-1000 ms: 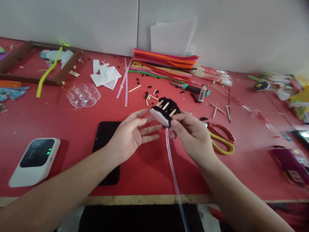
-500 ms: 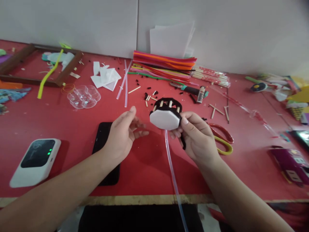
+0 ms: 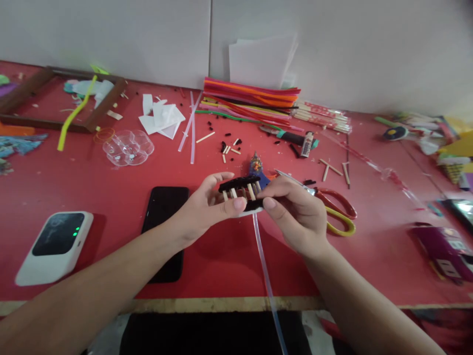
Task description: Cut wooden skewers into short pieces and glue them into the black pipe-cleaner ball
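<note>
Between both hands is a small craft model [image 3: 242, 193] with two black fuzzy rims, short wooden stick posts between them and a white base, now mostly underneath. My left hand [image 3: 210, 204] grips its left side, thumb in front and fingers behind. My right hand [image 3: 297, 212] pinches the right end of the lower black rim. Just behind the model, partly hidden, lies a blue glue gun [image 3: 257, 170] with a dirty tip. A long translucent glue stick [image 3: 264, 256] runs from under the model past the table's front edge. Scissors [image 3: 340, 224] with red and yellow handles lie beside my right hand.
Black phone [image 3: 162, 256] and white device [image 3: 55, 246] lie at left. Pipe cleaners [image 3: 251, 101], cut stick pieces [image 3: 227, 151], pliers [image 3: 291, 138] and paper scraps [image 3: 162, 116] are behind. A wooden frame [image 3: 88, 123] lies far left, a purple item [image 3: 445, 251] far right.
My left hand has come in from the left and taken hold of the model. The model has turned so its posts and rims face me, uncovering the glue gun and more of the scissors.
</note>
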A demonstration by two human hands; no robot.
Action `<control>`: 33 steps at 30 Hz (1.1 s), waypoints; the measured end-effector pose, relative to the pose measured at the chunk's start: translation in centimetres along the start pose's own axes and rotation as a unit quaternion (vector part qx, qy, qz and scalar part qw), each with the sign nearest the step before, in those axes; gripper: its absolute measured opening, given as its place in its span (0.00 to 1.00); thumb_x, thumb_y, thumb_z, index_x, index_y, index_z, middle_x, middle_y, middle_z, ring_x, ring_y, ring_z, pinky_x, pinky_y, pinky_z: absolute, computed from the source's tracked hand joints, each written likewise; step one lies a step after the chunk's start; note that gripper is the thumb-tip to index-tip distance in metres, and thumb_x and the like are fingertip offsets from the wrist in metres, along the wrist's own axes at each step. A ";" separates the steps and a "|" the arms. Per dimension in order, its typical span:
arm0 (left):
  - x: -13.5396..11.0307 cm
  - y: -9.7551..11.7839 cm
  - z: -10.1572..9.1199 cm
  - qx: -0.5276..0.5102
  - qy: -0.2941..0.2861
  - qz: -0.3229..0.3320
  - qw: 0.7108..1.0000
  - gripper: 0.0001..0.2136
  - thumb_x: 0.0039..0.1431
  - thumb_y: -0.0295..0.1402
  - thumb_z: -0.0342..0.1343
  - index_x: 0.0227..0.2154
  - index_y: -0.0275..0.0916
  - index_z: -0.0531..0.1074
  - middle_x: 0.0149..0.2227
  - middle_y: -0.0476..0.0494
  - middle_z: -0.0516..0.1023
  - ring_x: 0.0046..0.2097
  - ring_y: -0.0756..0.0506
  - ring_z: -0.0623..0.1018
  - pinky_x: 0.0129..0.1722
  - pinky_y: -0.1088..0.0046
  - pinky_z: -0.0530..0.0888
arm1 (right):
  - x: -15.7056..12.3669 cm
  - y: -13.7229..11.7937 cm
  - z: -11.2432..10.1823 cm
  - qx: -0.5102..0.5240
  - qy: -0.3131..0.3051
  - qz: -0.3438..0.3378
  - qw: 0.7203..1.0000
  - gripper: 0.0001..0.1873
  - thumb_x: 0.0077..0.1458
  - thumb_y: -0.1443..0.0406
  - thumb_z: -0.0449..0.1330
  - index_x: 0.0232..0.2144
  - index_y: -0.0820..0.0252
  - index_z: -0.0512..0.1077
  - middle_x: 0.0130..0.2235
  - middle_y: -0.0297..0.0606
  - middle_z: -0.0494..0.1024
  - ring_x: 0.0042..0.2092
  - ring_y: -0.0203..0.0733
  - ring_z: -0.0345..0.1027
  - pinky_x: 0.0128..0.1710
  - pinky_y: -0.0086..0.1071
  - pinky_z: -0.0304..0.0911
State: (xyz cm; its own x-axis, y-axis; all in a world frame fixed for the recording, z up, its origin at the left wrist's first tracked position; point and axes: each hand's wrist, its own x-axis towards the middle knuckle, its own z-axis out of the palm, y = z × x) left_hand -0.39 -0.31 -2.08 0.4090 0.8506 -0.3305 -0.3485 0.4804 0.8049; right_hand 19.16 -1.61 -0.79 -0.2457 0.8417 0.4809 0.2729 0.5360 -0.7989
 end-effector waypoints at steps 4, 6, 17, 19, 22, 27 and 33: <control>0.0 0.5 -0.2 -0.060 -0.043 -0.030 0.997 0.36 0.36 0.32 0.77 0.49 0.42 0.66 0.48 0.45 0.78 0.51 0.42 0.77 0.56 0.59 0.71 | 0.3 -1.4 -0.3 -0.124 -0.014 -0.065 0.990 0.08 0.59 0.71 0.60 0.40 0.57 0.75 0.36 0.37 0.76 0.38 0.40 0.71 0.38 0.36 0.67; 0.2 0.9 -0.4 -0.089 -0.065 -0.050 0.993 0.29 0.41 0.29 0.74 0.48 0.40 0.69 0.46 0.43 0.80 0.50 0.42 0.79 0.56 0.61 0.72 | 0.3 -3.2 -0.9 -0.244 -0.007 -0.068 0.967 0.11 0.57 0.68 0.62 0.44 0.58 0.75 0.42 0.43 0.76 0.43 0.44 0.72 0.44 0.40 0.67; 0.7 1.1 -0.8 -0.229 -0.022 -0.013 0.973 0.17 0.53 0.36 0.66 0.45 0.37 0.76 0.52 0.39 0.80 0.52 0.38 0.80 0.49 0.67 0.77 | -6.1 3.5 -14.4 -0.589 -0.150 0.150 0.780 0.16 0.58 0.62 0.54 0.45 0.62 0.75 0.42 0.52 0.82 0.42 0.57 0.76 0.42 0.47 0.67; 0.6 1.1 -0.6 -0.209 -0.009 0.014 0.978 0.17 0.51 0.32 0.67 0.46 0.40 0.75 0.52 0.41 0.80 0.52 0.40 0.80 0.50 0.68 0.76 | -6.8 4.9 -15.1 -0.561 -0.175 0.164 0.792 0.18 0.58 0.66 0.54 0.49 0.62 0.74 0.44 0.52 0.81 0.44 0.54 0.77 0.43 0.43 0.68; 0.4 0.9 -0.2 -0.176 0.017 0.058 0.983 0.23 0.47 0.25 0.68 0.47 0.43 0.71 0.51 0.44 0.79 0.54 0.41 0.79 0.54 0.65 0.73 | -6.5 5.1 -14.6 -0.553 -0.142 0.176 0.802 0.16 0.57 0.67 0.56 0.48 0.61 0.72 0.44 0.52 0.80 0.42 0.53 0.78 0.41 0.40 0.69; 0.4 0.1 0.1 -0.102 0.046 0.153 0.982 0.28 0.46 0.24 0.70 0.49 0.47 0.66 0.47 0.50 0.79 0.51 0.45 0.79 0.56 0.62 0.71 | -5.1 3.5 -14.1 -0.553 -0.083 0.249 0.791 0.09 0.56 0.58 0.59 0.38 0.54 0.70 0.39 0.50 0.80 0.38 0.55 0.77 0.33 0.41 0.68; 0.6 0.2 -0.2 -0.112 0.074 0.105 0.985 0.25 0.45 0.35 0.73 0.44 0.44 0.67 0.47 0.47 0.77 0.46 0.45 0.80 0.42 0.70 0.76 | -6.0 1.6 -13.3 -0.507 0.048 0.319 0.799 0.15 0.51 0.53 0.64 0.33 0.54 0.67 0.27 0.42 0.77 0.30 0.49 0.74 0.27 0.36 0.63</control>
State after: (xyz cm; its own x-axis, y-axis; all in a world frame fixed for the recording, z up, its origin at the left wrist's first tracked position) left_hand -0.34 0.29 -2.22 0.1862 0.9502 -0.2498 -0.5965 0.3113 0.7398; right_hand 33.41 -4.96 -0.17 0.3034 0.9399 0.1568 0.9399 -0.2682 -0.2113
